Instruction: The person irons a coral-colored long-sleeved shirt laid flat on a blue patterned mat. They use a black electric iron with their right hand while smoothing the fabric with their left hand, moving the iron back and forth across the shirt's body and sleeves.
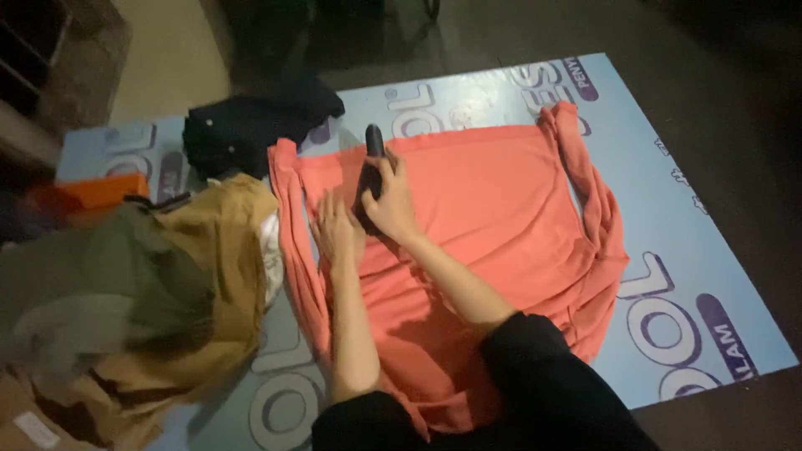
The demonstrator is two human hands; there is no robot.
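Pressing the dark iron (pixel 373 159), clamped in the right hand (pixel 389 205), over the coral garment (pixel 493 217) spread on the blue printed mat (pixel 668 234), left hand (pixel 337 230) lying flat and open just beside, risking a burnt finger.

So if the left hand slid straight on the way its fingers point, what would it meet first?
More of the coral garment: the left hand lies flat on it, fingers pointing toward its far edge. Past that edge comes the blue printed board, with the dark garment off to the left, probably missed.

Dark garment (pixel 242 125), tan clothes pile (pixel 209 276)
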